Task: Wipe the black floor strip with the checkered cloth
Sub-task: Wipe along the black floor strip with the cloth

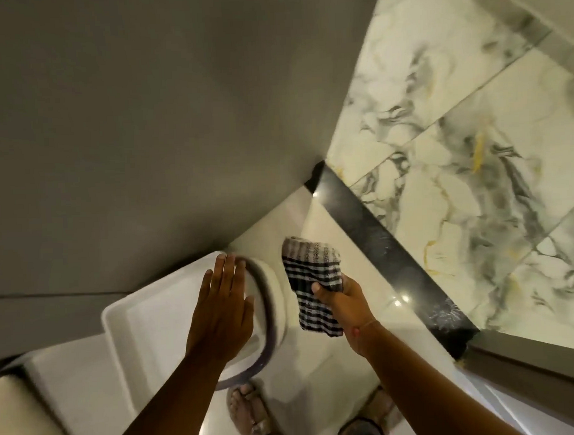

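The black floor strip point(382, 249) runs diagonally from the wall corner down to the right, between a plain white floor and marbled tiles; whitish smears show on its lower end. My right hand point(345, 300) grips the black-and-white checkered cloth point(312, 283), which hangs folded in the air left of the strip and apart from it. My left hand point(222, 304) is flat and open, fingers together, resting on the rim of a white toilet point(172, 322).
A grey wall point(145, 124) fills the upper left. Marbled tiles point(455, 146) lie beyond the strip. A grey door frame point(525, 368) meets the strip's lower end. My sandalled feet point(250, 414) stand on the white floor point(329, 355) beside the toilet.
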